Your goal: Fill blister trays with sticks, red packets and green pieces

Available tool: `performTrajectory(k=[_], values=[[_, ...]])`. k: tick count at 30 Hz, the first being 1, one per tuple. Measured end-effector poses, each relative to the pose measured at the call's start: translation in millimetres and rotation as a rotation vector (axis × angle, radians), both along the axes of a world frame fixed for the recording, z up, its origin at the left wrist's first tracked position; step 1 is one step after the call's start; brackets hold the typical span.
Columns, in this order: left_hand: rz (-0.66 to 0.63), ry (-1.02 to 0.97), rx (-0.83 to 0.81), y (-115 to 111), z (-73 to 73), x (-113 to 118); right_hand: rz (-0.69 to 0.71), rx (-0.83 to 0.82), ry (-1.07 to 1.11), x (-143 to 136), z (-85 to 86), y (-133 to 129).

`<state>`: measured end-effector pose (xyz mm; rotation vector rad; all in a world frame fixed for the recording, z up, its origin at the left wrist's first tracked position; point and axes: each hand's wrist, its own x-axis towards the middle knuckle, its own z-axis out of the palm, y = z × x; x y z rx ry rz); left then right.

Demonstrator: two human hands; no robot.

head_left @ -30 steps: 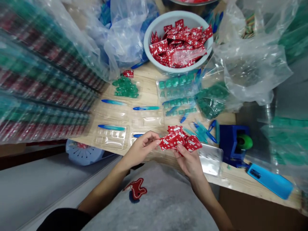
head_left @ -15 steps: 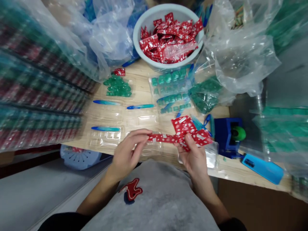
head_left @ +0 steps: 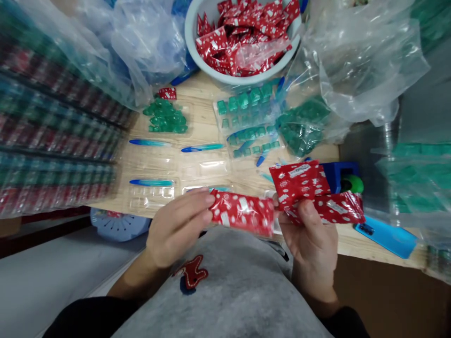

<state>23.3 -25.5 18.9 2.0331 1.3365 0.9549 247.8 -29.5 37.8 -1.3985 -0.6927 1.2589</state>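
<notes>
My left hand (head_left: 181,223) pinches one end of a red packet with white spots (head_left: 243,211). That packet lies across in front of my body, its far end close to my right hand (head_left: 312,234). Between thumb and fingers, my right hand grips more red spotted packets (head_left: 299,180), fanned upward and to the right. Beyond the hands, clear plastic trays (head_left: 207,168) lie on the wooden table, with blue-turquoise pens (head_left: 202,148) in them. One tray at the back holds a heap of green gem-like pieces (head_left: 165,116) and a small red packet (head_left: 167,93).
A pale basin (head_left: 192,40) full of red packets stands at the back. Stacked filled packs (head_left: 52,145) rise on the left. Clear plastic bags (head_left: 366,61) crowd the right, near a blue tape dispenser (head_left: 338,171) and a blue phone (head_left: 385,236) by the table edge.
Both hands have drawn apart and the packets are now nearer the camera. The left packet, seen narrow before, now shows its broad face. My right hand has moved right with its packets.
</notes>
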Motion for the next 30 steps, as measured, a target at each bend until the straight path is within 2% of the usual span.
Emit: performTrajectory(k=[2, 6, 9, 12, 14, 17, 18, 20, 22, 26, 28, 30], values=[[0.071, 0.042, 0.052, 22, -7.6, 2, -0.006, -0.019, 0.064, 4, -1.1, 4], [0.257, 0.154, -0.228, 57, -44.9, 2, -0.059, -0.045, 0.175, 9, -5.5, 10], [0.310, 0.207, -0.263, 67, -68.9, 2, -0.098, -0.050, 0.225, 6, -11.4, 11], [0.370, 0.222, -0.237, 67, -70.2, 9, -0.129, -0.034, 0.214, 1, -20.4, 10], [0.337, 0.090, -0.260, 62, -58.3, 15, -0.094, -0.037, 0.194, -3, -28.0, 7], [0.168, -0.230, -0.398, 47, -33.5, 21, 0.058, -0.085, 0.157, -8, -40.5, 2], [0.127, -0.285, -0.439, 40, -26.9, 22, 0.111, -0.106, 0.136, -9, -44.5, 0], [0.127, -0.271, -0.473, 24, -20.7, 20, 0.164, -0.134, 0.083, -11, -52.0, -3], [0.195, -0.171, -0.470, 6, -25.4, 14, 0.131, -0.147, 0.063, -12, -58.2, -5], [0.335, -0.028, -0.446, -29, -54.9, 3, -0.002, -0.169, 0.087, -10, -65.0, -5], [0.381, 0.017, -0.436, -40, -67.7, 3, 0.000, -0.178, 0.067, -8, -66.2, -4], [0.405, 0.058, -0.437, -45, -73.6, 5, 0.054, -0.184, 0.040, -9, -66.7, -4]])
